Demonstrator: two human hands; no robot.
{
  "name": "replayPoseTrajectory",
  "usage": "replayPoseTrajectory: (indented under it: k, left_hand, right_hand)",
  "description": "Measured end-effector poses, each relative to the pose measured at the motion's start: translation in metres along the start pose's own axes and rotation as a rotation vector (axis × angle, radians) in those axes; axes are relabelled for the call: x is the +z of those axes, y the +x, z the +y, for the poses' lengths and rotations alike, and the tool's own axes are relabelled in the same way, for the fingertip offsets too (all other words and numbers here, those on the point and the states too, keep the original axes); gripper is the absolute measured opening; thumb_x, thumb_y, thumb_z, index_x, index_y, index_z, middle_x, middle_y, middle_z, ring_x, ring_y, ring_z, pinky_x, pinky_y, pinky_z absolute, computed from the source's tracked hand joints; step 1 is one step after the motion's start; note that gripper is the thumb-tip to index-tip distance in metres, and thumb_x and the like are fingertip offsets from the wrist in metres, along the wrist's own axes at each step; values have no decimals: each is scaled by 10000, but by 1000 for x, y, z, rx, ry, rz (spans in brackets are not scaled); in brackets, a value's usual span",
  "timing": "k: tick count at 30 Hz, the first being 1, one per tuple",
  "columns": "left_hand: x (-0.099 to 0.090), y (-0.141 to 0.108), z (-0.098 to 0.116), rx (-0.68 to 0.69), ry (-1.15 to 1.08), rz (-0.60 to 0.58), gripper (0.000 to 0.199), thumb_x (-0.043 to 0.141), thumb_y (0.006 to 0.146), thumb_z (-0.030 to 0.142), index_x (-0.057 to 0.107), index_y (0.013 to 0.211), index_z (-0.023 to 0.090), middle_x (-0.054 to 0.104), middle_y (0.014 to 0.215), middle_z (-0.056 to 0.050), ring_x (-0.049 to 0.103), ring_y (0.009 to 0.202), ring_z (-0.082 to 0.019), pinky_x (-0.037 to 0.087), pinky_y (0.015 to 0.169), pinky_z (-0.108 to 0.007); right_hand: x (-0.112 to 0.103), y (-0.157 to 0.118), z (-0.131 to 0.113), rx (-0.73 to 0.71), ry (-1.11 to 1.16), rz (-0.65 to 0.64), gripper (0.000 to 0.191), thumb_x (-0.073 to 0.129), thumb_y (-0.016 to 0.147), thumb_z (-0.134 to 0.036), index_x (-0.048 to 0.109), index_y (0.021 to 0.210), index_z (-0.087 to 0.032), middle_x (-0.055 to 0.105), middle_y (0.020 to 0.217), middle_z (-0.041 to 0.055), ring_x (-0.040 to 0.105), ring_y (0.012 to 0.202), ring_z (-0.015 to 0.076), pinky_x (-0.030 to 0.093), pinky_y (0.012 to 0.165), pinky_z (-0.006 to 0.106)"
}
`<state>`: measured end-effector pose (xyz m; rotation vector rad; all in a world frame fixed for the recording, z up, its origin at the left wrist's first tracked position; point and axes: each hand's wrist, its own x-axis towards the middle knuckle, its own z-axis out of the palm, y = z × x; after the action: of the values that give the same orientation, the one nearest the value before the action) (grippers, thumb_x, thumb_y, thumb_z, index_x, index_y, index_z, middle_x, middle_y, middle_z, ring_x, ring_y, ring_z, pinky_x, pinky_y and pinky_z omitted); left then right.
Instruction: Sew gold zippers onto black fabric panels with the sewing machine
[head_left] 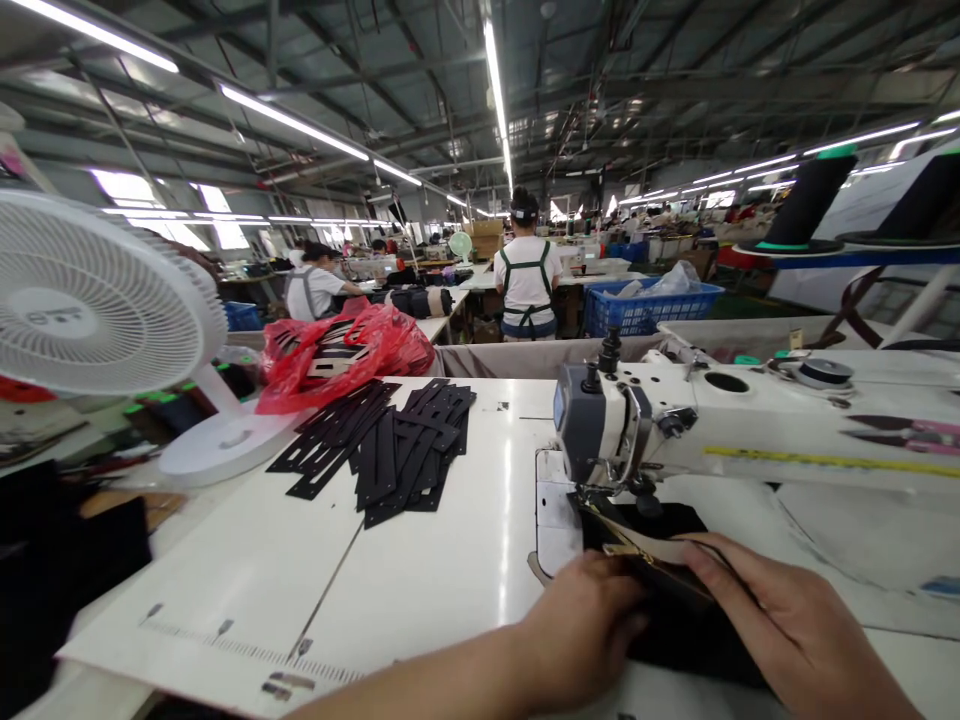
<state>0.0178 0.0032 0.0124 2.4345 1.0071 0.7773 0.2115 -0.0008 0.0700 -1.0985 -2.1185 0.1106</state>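
Observation:
A black fabric piece (686, 625) lies under the needle area of a white sewing machine (757, 425). Along it runs a zipper (628, 549) with gold-coloured teeth, beside a pale strip (660, 546). My left hand (581, 620) is closed at the fabric's near left side, its fingertips partly hidden behind the hand and the cloth. Opposite it, my right hand (787, 610) pinches the pale strip and fabric edge between thumb and fingers. Both hands are just in front of the presser foot.
Dark flat strips (409, 440) lie piled on the white table (442, 590). Behind them is a red plastic bag (352, 350). A white fan (97, 300) stands at left. Scissors-like snips (892, 432) rest on the machine arm. A person (527, 270) stands farther back, near a blue basket (652, 305).

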Motion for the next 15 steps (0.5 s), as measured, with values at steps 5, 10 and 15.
replayPoseTrajectory:
  k: [5, 10, 15]
  left_hand:
    - [-2, 17, -21, -78, 54, 278, 211, 464, 862, 51, 593, 969, 179, 643, 933, -18, 607, 870, -133, 499, 790, -238]
    - [-6, 23, -48, -6, 197, 269, 143, 609, 823, 203, 639, 962, 220, 637, 949, -32, 596, 870, -181, 482, 771, -310]
    - [2, 28, -48, 21, 255, 276, 95, 573, 818, 203, 651, 872, 210, 630, 878, -32, 580, 805, -185, 459, 719, -312]
  right_hand:
    - [-6, 20, 1, -256, -34, -13, 192, 427, 908, -266, 588, 1013, -260, 697, 851, -15, 668, 691, 142, 536, 597, 172]
    - [-14, 21, 7, -352, -30, -75, 262, 416, 904, -222, 538, 1126, -288, 693, 902, -25, 664, 705, 129, 528, 573, 167]
    - [17, -16, 1, -383, -250, 87, 354, 355, 906, -183, 525, 1209, -250, 672, 1024, 40, 654, 843, 211, 536, 751, 337]
